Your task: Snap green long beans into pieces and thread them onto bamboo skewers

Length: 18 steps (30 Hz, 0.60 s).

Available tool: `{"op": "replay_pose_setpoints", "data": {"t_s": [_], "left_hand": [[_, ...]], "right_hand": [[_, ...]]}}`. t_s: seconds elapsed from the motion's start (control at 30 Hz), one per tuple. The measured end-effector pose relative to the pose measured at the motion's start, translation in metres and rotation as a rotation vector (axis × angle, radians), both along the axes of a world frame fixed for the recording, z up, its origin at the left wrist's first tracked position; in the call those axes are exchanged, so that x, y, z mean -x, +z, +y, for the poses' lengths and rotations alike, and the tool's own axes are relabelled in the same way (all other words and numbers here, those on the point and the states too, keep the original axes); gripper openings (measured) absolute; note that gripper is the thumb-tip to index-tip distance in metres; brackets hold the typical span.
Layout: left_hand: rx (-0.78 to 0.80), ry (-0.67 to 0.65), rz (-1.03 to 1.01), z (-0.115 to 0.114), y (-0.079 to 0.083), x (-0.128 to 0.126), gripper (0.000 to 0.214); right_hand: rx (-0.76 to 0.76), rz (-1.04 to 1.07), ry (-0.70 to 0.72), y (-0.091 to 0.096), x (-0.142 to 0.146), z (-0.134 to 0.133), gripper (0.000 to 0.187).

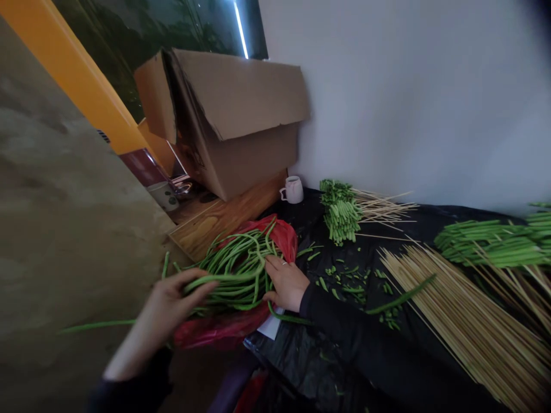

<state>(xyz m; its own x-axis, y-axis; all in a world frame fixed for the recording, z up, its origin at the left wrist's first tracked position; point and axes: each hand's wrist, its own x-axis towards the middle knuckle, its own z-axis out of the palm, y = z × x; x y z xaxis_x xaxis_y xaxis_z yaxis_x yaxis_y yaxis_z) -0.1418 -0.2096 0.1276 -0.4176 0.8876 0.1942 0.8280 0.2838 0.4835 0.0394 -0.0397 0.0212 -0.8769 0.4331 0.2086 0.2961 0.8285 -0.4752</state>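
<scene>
Long green beans (241,252) lie in a coiled heap in an open red plastic bag (286,238). My left hand (178,295) is closed around a few long beans at the heap's left side, thumb and fingers on either side of them. Against the heap's right edge rests my right hand (287,284), its fingers stretched out and thumb apart, touching the beans. One bean end (99,327) sticks out to the left behind my left wrist. Another bean (404,295) shows beyond my right forearm, its tip over the wooden skewers (465,310).
Cut beans threaded on skewers (342,221) lie by the wall, with more bean skewers (486,241) at right. Bean scraps (353,287) dot the black plastic sheet (310,350). A white mug (293,190) stands near a large cardboard box (253,132).
</scene>
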Motion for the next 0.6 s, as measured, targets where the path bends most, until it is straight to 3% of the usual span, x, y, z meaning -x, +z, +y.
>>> {"op": "replay_pose_setpoints", "data": {"t_s": [0.1, 0.23, 0.43, 0.6], "left_hand": [[0.152, -0.139, 0.103, 0.039, -0.037, -0.014, 0.024], [0.314, -0.149, 0.335, 0.054, -0.062, -0.019, 0.015], [0.276, -0.211, 0.547, 0.048, -0.061, -0.021, 0.014], [0.121, -0.172, 0.271, 0.046, -0.05, -0.018, 0.021]], "right_hand": [[-0.006, 0.009, 0.001, 0.0, -0.001, 0.0, 0.083], [-0.016, 0.04, 0.003, -0.001, -0.001, 0.001, 0.079], [-0.012, 0.068, 0.01, -0.002, -0.001, 0.001, 0.079], [-0.008, 0.047, 0.012, -0.003, -0.003, 0.001, 0.085]]}}
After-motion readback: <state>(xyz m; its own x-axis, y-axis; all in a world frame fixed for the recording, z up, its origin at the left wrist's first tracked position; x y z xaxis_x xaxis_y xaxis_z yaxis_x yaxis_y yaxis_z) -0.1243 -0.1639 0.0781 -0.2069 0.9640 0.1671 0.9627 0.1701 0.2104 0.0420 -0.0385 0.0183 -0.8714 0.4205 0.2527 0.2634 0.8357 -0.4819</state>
